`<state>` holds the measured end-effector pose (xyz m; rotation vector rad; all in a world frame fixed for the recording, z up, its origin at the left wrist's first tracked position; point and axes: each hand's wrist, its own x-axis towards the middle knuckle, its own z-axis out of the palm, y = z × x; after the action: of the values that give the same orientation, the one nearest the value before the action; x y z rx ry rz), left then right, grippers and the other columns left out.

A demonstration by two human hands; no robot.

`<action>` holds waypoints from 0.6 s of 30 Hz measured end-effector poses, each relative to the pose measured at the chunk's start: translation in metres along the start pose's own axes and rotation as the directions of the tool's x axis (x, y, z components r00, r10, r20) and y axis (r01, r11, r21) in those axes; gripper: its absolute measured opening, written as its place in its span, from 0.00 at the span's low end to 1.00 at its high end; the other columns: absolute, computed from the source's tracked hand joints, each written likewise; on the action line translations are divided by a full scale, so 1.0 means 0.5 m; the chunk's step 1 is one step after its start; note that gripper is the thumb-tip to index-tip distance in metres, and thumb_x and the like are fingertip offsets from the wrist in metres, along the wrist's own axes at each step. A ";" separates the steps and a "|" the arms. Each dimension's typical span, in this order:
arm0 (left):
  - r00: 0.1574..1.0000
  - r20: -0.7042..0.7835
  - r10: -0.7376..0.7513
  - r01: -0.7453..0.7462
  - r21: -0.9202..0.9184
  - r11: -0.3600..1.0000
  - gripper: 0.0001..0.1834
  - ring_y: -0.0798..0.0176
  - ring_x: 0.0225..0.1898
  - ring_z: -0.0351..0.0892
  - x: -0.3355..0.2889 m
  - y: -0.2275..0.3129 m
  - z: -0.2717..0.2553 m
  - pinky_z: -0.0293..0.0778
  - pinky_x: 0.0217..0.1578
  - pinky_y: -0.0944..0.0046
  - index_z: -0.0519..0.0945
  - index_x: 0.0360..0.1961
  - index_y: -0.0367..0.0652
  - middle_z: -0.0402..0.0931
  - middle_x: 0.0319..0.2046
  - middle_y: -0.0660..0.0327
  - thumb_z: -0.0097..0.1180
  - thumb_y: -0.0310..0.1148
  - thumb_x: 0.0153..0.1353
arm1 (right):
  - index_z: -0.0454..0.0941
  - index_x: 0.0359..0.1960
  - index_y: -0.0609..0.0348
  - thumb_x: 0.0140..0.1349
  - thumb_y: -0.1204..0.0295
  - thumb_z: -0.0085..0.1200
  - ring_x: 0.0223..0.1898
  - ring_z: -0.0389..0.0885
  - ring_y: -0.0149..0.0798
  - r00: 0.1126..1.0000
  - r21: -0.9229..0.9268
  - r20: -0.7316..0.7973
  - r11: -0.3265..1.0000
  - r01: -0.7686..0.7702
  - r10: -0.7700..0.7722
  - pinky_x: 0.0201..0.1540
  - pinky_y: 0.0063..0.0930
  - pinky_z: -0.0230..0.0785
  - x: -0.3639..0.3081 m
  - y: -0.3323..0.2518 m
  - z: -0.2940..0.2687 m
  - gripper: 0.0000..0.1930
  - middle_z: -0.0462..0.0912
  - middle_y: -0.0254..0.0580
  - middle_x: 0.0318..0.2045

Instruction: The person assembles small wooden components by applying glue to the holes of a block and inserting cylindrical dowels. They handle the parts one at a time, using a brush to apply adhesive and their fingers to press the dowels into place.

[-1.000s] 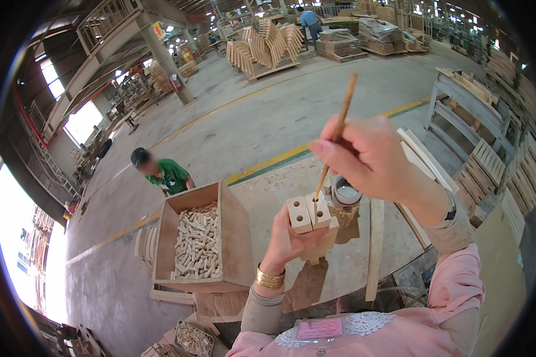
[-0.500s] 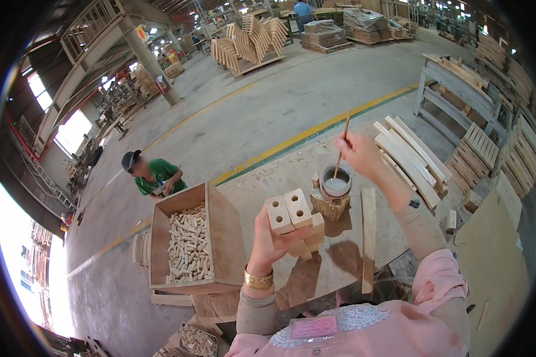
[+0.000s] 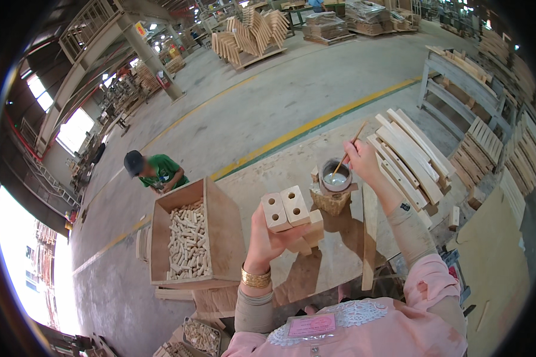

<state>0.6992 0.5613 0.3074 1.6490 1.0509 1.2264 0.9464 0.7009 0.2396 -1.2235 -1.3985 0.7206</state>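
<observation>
My left hand [image 3: 267,241] is wrapped round a pair of pale wooden blocks [image 3: 284,208] held side by side, with drilled round holes in the ends facing up. More of the wood extends beneath, partly hidden by my fingers. My right hand [image 3: 361,159] pinches a thin wooden stick [image 3: 352,141]. Its lower end dips into a round pot [image 3: 335,177] of whitish liquid. The pot rests on a rough wooden stump [image 3: 331,204] on the worktable [image 3: 262,170].
Left of my hands stands a wooden box [image 3: 225,238] of short dowels [image 3: 187,241]. A long wooden strip [image 3: 370,244] lies right of the pot, with curved slats [image 3: 411,160] beyond. A person in green [image 3: 161,169] works past the box. A grey rack [image 3: 458,95] stands far right.
My right hand has moved slightly right and down, and the stick leans over more within the pot. My left hand keeps hold of the blocks. The person in green bends lower.
</observation>
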 end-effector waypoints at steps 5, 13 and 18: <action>0.999 0.003 0.040 -0.041 0.062 0.997 0.27 0.71 0.37 0.73 0.004 -0.006 0.002 0.72 0.38 0.67 0.71 0.41 0.38 0.75 0.36 0.63 0.71 0.28 0.39 | 0.72 0.26 0.60 0.62 0.62 0.47 0.12 0.70 0.25 0.977 0.328 -0.120 0.936 -0.129 0.177 0.14 0.17 0.60 -0.007 0.036 -0.015 0.14 0.75 0.38 0.14; 1.000 0.023 0.007 -0.005 -0.085 0.996 0.28 0.71 0.39 0.73 0.011 0.001 0.011 0.71 0.41 0.68 0.70 0.42 0.38 0.75 0.37 0.63 0.71 0.28 0.39 | 0.69 0.23 0.58 0.61 0.61 0.49 0.10 0.66 0.23 0.954 0.588 -0.219 0.808 -0.036 0.202 0.13 0.14 0.56 0.006 -0.135 -0.067 0.15 0.75 0.37 0.15; 0.997 0.038 0.065 -0.067 0.065 0.996 0.27 0.71 0.40 0.73 0.017 0.002 0.017 0.71 0.43 0.67 0.70 0.42 0.38 0.75 0.37 0.62 0.70 0.28 0.40 | 0.71 0.24 0.59 0.61 0.63 0.50 0.11 0.67 0.21 0.985 0.502 -0.101 0.847 0.172 -0.140 0.12 0.13 0.56 -0.045 -0.365 -0.080 0.13 0.74 0.35 0.14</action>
<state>0.7092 0.5679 0.3092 1.7628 1.0322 1.2115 0.9312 0.6196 0.4088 -0.6971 -1.1386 0.8629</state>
